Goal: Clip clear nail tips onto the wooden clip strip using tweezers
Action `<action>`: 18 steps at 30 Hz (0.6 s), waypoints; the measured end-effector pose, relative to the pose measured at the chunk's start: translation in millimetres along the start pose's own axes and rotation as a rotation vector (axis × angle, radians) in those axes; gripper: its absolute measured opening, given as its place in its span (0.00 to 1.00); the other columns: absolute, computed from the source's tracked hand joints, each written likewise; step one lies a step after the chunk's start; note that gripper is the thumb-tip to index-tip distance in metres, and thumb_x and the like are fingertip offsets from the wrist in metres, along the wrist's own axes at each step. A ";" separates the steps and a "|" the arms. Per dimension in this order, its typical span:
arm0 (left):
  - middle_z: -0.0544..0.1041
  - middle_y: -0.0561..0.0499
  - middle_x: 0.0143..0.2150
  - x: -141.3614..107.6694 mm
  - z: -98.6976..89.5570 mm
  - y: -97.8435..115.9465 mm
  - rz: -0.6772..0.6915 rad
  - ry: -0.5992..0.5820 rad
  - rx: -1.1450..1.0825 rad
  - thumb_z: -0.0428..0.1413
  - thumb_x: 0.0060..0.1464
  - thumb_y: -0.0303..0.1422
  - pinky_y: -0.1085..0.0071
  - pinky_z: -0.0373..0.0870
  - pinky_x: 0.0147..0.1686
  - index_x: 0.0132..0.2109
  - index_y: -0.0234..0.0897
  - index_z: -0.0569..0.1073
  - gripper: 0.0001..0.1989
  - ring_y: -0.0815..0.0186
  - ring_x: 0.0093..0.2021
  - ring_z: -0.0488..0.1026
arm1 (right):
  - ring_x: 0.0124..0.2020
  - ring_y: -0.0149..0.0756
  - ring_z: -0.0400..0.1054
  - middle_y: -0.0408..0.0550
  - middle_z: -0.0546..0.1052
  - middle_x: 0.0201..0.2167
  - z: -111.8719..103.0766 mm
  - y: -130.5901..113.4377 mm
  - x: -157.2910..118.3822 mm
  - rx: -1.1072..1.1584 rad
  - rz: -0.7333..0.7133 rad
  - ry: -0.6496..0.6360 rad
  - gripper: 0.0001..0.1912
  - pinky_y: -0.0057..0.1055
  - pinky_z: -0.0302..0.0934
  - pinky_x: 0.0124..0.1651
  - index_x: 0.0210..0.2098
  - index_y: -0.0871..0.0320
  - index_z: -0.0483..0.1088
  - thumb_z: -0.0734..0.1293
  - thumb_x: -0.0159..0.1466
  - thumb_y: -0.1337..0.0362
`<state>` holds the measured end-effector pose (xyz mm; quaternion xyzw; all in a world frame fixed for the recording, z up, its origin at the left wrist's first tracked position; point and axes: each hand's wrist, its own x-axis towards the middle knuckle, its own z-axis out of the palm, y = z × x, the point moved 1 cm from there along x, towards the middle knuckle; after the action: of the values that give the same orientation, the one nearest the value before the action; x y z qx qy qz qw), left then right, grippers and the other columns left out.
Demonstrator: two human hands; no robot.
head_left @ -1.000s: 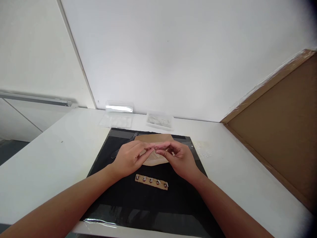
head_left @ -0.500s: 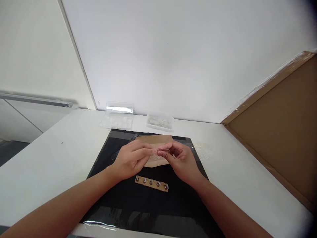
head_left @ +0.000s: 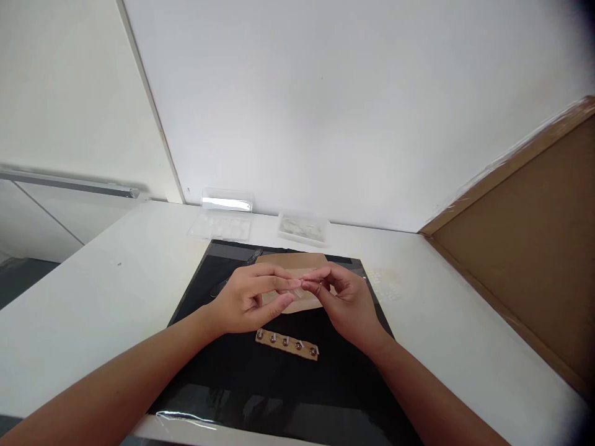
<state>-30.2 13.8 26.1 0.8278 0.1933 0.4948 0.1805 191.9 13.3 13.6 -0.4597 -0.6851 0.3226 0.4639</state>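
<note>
Over a sheet of brown paper [head_left: 297, 260], both my hands meet at the fingertips. My right hand [head_left: 348, 300] is closed in a pinch on something too small to make out. The index fingertip of my left hand [head_left: 258, 297] touches that pinch, while its thumb sits apart, lower down. Small clear pieces lie on the paper, partly hidden by the fingers. Nearer to me, a narrow brown strip [head_left: 292, 347] bears several round shiny pieces with small white tabs. It lies on the black mat [head_left: 279, 387].
Behind the mat stand an open clear compartment case [head_left: 220, 224] and a clear box [head_left: 303, 228] with pale contents. Small pale pieces [head_left: 383, 284] lie right of the mat. A dark tool [head_left: 255, 256] is partly hidden behind my left hand. A brown board [head_left: 525, 248] borders the right side.
My left thumb has moved down, away from its index finger. My right hand keeps its pinch. The whole view has shifted slightly.
</note>
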 end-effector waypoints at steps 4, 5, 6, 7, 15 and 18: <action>0.83 0.42 0.43 -1.3 3.6 0.6 -0.302 0.008 -0.213 0.57 0.68 0.34 0.82 0.73 0.18 0.46 0.34 0.84 0.12 0.67 0.35 0.81 | 0.29 0.33 0.68 0.41 0.81 0.30 -2.1 -6.2 -0.4 -0.110 -0.147 0.040 0.03 0.32 0.63 0.34 0.35 0.49 0.81 0.74 0.67 0.60; 0.83 0.42 0.43 -2.3 4.8 0.0 -0.394 0.008 -0.262 0.57 0.68 0.36 0.83 0.71 0.16 0.45 0.34 0.84 0.12 0.66 0.34 0.80 | 0.29 0.33 0.68 0.40 0.81 0.30 -2.6 -7.1 -0.3 -0.132 -0.186 0.049 0.03 0.32 0.63 0.34 0.35 0.49 0.80 0.73 0.67 0.61; 0.82 0.42 0.44 -3.3 5.9 -0.7 -0.480 0.009 -0.309 0.59 0.67 0.38 0.82 0.71 0.15 0.45 0.35 0.84 0.13 0.67 0.33 0.80 | 0.29 0.33 0.69 0.40 0.81 0.30 -3.0 -7.4 -0.1 -0.150 -0.223 0.058 0.03 0.32 0.63 0.34 0.36 0.49 0.80 0.73 0.67 0.62; 0.82 0.43 0.44 -4.1 7.0 -1.4 -0.556 0.011 -0.353 0.60 0.65 0.40 0.82 0.72 0.14 0.46 0.35 0.84 0.13 0.68 0.31 0.79 | 0.30 0.33 0.69 0.40 0.81 0.30 -3.6 -7.1 0.2 -0.165 -0.255 0.066 0.03 0.32 0.63 0.35 0.36 0.49 0.80 0.73 0.68 0.63; 0.79 0.47 0.41 -5.1 10.3 -4.2 -0.760 -0.039 -0.387 0.68 0.55 0.44 0.82 0.72 0.13 0.52 0.38 0.83 0.21 0.69 0.30 0.76 | 0.35 0.34 0.74 0.40 0.82 0.35 -5.9 2.1 1.4 -0.224 -0.336 0.072 0.06 0.34 0.64 0.38 0.39 0.49 0.79 0.71 0.69 0.68; 0.79 0.49 0.41 -5.8 9.7 -4.0 -0.742 -0.058 -0.324 0.68 0.56 0.43 0.83 0.72 0.14 0.52 0.41 0.83 0.19 0.73 0.26 0.73 | 0.36 0.35 0.74 0.40 0.83 0.35 -5.9 3.1 1.1 -0.252 -0.360 0.057 0.06 0.34 0.65 0.40 0.39 0.49 0.78 0.71 0.69 0.67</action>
<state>-24.6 13.3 15.4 0.6761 0.3934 0.3967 0.4804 198.3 15.6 13.4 -0.3932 -0.7777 0.1332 0.4720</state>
